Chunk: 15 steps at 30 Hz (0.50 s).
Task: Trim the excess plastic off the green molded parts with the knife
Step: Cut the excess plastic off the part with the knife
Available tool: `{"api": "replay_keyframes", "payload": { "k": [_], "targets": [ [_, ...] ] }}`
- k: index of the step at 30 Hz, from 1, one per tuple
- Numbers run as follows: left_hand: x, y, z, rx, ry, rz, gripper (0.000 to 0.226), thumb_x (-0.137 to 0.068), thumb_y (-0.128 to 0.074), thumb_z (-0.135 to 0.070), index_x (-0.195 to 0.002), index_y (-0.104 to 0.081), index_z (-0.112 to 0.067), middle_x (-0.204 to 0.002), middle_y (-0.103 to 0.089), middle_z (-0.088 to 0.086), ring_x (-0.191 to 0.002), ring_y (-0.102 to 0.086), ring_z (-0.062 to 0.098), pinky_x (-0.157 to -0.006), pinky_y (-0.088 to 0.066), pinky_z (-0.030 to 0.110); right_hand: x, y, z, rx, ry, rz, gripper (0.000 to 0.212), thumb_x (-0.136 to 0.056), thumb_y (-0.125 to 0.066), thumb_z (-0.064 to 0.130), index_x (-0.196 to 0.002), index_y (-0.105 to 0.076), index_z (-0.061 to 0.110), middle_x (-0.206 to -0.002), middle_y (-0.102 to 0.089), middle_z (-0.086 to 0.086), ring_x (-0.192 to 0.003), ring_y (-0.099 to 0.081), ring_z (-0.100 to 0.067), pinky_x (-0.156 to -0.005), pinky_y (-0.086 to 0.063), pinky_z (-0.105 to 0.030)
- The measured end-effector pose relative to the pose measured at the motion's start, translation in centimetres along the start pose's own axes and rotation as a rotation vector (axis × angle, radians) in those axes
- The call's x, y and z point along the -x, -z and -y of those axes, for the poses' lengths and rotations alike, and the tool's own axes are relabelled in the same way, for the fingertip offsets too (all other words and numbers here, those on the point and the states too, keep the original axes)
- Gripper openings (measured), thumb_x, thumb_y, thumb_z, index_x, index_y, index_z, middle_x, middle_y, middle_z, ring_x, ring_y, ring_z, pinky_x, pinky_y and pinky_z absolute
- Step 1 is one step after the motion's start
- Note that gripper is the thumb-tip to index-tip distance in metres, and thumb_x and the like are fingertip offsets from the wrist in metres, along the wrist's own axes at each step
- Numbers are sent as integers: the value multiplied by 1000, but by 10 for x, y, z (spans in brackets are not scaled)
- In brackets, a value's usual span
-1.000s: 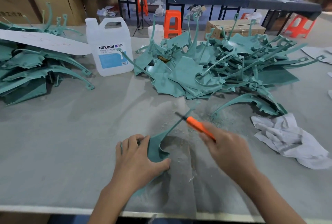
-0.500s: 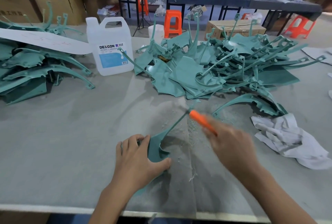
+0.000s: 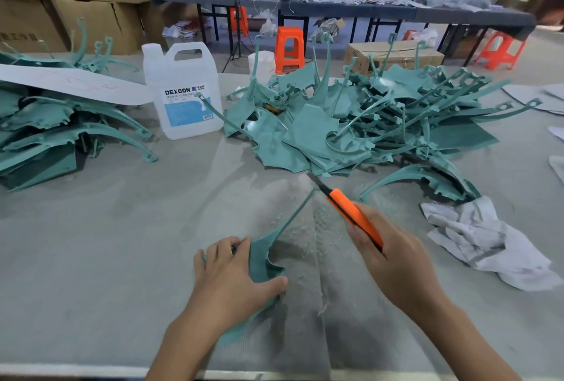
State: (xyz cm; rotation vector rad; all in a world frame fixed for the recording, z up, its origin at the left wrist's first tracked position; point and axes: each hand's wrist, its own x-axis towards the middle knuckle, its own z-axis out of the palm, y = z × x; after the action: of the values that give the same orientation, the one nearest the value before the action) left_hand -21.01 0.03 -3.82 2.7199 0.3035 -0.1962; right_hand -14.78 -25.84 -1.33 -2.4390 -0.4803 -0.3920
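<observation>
L hand (image 3: 232, 273) & R hand (image 3: 396, 261): both bare, forearms bare down to btm frame edge.

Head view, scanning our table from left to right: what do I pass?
Stack of green parts → jug → left hand holding a green part → knife in the right hand → rag.

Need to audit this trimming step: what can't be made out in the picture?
Head view only.
Wide base of the green molded plastic part: hidden under the left hand.
Rear end of the orange-handled utility knife: buried in the right hand; whether its blade touches the part is unclear.
Fine label print on the white plastic jug: too small to read.
</observation>
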Motion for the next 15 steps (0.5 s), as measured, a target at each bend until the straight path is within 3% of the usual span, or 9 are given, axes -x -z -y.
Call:
{"api": "replay_keyframes", "payload": {
  "k": [2,4,7,10,12,15],
  "targets": [
    [-6,7,-3,7,-35,24,115,-59,-30,-93,-156,-12,-34,-154,-17,-4,-144,-6,18,-122,-8,41,10,-7,-8,-167,-86,-21,32,-95,-42,62,-121,-54,47,-86,-63,30,-69,-60,1,-54,-41,-19],
    [-13,10,-9,64,-120,-47,112,-66,-35,-90,-158,-11,-31,-159,-16,-6,-146,-7,16,-122,-9,36,17,-17,-14,-320,-167,-94,22,-94,-46,56,-109,-58,44,-82,-67,17,-66,-64,-8,-57,-49,-32],
    [-33,6,-30,292,-283,-183,78,-91,-50,-68,-155,-28,-28,-155,-31,-9,-142,-20,7,-118,-17,26,22,-35,-15,-445,-263,-154,18,-96,-46,51,-105,-58,42,-83,-69,15,-71,-67,-10,-64,-53,-35],
    [-60,-1,-59,451,-355,-199,58,-101,-43,-55,-151,-39,-26,-149,-45,-9,-135,-39,3,-112,-28,23,19,-50,-11,-510,-311,-166,21,-97,-45,50,-111,-57,39,-86,-71,16,-65,-67,-10,-60,-56,-32],
    [-76,-5,-74,537,-349,-166,54,-102,-35,-58,-146,-45,-30,-139,-57,-9,-120,-52,0,-105,-40,24,16,-57,-10,-549,-314,-182,13,-102,-46,42,-113,-55,42,-87,-71,11,-73,-70,-11,-63,-56,-32],
    [-92,-14,-85,640,-333,-110,51,-99,-28,-65,-119,-61,-31,-96,-69,-11,-88,-64,1,-88,-55,36,17,-60,-12,-552,-311,-195,14,-104,-47,42,-114,-52,48,-83,-70,7,-66,-68,-12,-54,-53,-23]
  ]
}}
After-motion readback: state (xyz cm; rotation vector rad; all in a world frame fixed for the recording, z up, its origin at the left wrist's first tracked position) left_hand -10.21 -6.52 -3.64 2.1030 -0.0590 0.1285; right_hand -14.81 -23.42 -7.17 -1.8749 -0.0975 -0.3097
